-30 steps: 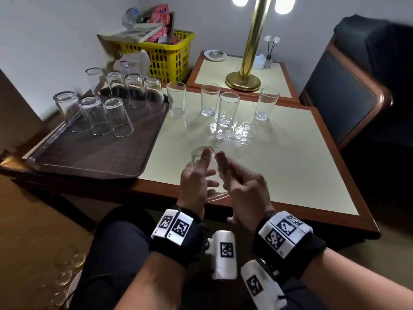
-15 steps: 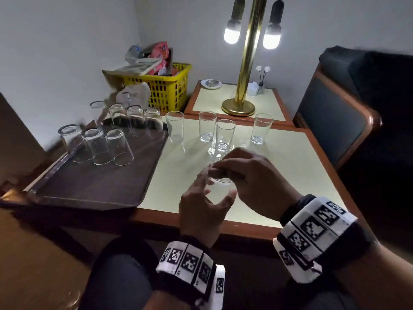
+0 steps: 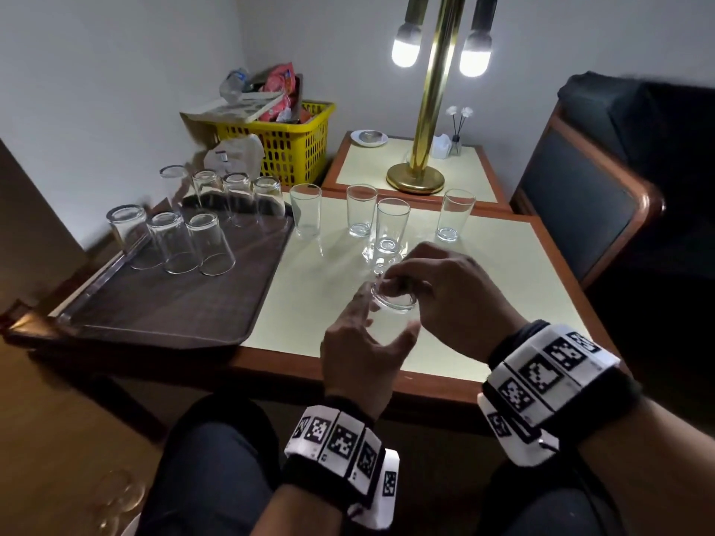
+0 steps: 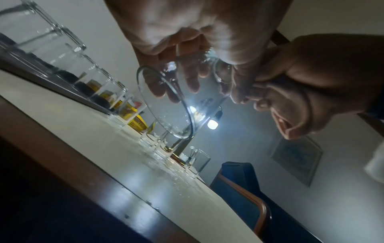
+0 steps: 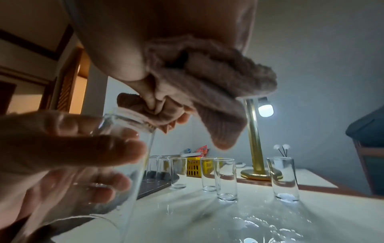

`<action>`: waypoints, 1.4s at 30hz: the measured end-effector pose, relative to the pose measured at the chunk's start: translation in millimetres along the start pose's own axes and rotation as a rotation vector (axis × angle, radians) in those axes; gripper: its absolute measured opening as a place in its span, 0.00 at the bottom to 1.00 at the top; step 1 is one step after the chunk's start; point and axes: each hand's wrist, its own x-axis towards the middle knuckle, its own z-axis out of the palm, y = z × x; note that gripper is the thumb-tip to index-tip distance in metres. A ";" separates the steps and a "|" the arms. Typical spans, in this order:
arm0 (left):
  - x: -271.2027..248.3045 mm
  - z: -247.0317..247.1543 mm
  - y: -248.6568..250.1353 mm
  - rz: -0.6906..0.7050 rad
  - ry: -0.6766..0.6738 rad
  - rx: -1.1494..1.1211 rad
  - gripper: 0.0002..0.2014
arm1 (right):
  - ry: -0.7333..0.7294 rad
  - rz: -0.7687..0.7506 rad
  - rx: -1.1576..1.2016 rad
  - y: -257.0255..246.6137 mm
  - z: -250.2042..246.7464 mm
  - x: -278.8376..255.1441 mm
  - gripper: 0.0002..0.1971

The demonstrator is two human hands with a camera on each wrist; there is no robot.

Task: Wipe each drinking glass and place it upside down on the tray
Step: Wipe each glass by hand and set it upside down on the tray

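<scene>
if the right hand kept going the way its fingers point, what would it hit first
The held glass: the right hand already presses the cloth onto its base, fingers pointing left. Past it, probably the left hand's fingers; depth is unclear.

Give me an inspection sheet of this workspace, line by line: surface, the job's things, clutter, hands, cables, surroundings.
Surface: cream-topped table, glare patches near the glasses.
Job's things: seven glasses upside down on the brown tray; four upright glasses on the table; held glass, base up; cloth on its base.
Clutter: yellow basket behind the tray.
Hands: left hand grips the held glass; right hand grips the cloth.
Cables: nothing seen.
Surroundings: lit brass lamp on a side table, dark chair.
</scene>
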 end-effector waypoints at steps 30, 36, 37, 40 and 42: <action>-7.8 1.7 -12.0 -0.032 0.001 -0.022 0.36 | -0.111 0.047 0.156 -5.8 -8.9 -14.0 0.12; -10.6 6.3 -8.6 -0.055 -0.040 -0.051 0.31 | -0.101 0.007 0.107 -8.0 2.1 -11.7 0.12; -11.2 4.3 -10.6 -0.064 -0.039 -0.054 0.32 | -0.128 0.006 0.145 -7.3 -2.4 -11.8 0.11; -13.0 3.4 -7.2 -0.098 -0.081 -0.069 0.36 | -0.158 0.046 0.061 4.0 -8.2 -2.9 0.13; -11.5 5.3 -3.5 -0.107 -0.087 -0.082 0.37 | -0.147 0.026 0.010 0.5 -5.2 1.0 0.13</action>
